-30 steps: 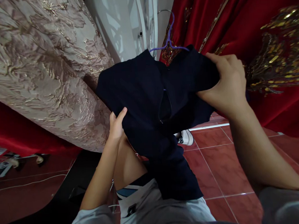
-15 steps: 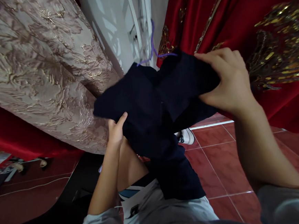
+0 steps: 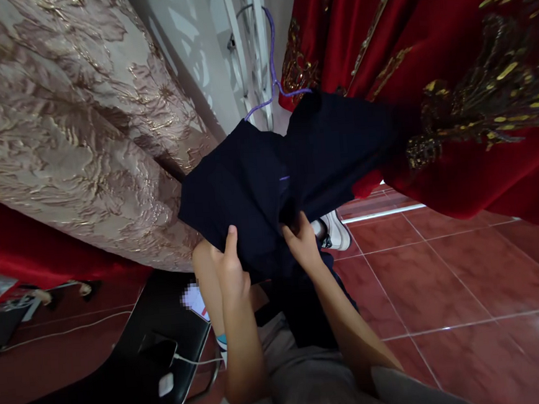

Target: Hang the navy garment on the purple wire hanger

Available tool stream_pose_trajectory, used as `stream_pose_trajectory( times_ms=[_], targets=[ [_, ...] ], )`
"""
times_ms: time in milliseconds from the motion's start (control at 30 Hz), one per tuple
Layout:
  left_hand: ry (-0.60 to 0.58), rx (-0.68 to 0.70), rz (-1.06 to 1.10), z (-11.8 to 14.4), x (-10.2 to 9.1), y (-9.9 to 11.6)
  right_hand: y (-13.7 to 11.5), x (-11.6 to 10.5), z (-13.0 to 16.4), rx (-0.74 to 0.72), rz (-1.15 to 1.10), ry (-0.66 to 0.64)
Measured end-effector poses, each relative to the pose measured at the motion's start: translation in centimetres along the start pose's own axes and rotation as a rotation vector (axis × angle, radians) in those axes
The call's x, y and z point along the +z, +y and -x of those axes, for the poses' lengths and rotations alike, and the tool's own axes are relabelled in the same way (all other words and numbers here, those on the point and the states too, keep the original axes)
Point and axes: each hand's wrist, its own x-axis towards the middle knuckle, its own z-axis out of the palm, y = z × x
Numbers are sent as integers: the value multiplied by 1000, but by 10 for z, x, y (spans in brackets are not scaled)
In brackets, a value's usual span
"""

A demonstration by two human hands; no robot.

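Note:
A dark navy garment hangs over a purple hanger in front of me, its lower part falling over my lap. My left hand grips its lower left edge, thumb lying on top of the cloth and fingers tucked beneath. Near the middle, beside a dark opening in the front, my right hand pinches the fabric between thumb and fingers. A small stretch of purple shows inside that opening. The fingertips of both hands are partly hidden by the cloth.
Pale embossed fabric hangs on the left, red cloth with gold sequins on the right. White rails stand behind. A black bench at lower left carries a phone, a cable and a white case. A white shoe rests on red tiles.
My right hand has left the garment's right shoulder and come down to its front middle. My left hand has shifted slightly right and down. More of the hanger shows.

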Motion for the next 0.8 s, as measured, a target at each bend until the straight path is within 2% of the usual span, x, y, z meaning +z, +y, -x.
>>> stream_pose_trajectory(
  times_ms=[67,100,200,233,267,300,400,433,467,600,667,733,800],
  targets=[
    [15,91,-68,1,-3,-4,19,1,12,198,-28,-141],
    [42,173,-112,0,-5,-8,25,-3,15,253,-35,-199],
    [217,441,-248,-2,-8,-27,29,-19,20,293,-42,-318],
    [252,486,-279,-2,-8,-35,26,-23,20,296,-42,-337],
    [215,483,-301,-1,-8,-43,22,-26,19,294,-42,-340],
    [104,436,-313,1,-6,-50,17,-28,19,285,-42,-321],
    [-366,231,-323,11,2,-68,6,-28,20,238,-58,-232],
    [-455,198,-324,14,6,-71,4,-28,22,225,-70,-219],
    [-489,194,-325,17,10,-74,3,-28,23,217,-86,-217],
    [-430,242,-325,21,26,-80,0,-30,22,197,-168,-310],
    [-358,247,-320,18,32,-83,-10,-33,12,184,-220,-380],
    [-279,262,-318,14,36,-90,-31,-36,-6,160,-277,-415],
    [-227,284,-330,10,39,-98,-62,-40,-31,92,-337,-378]
  ],
)
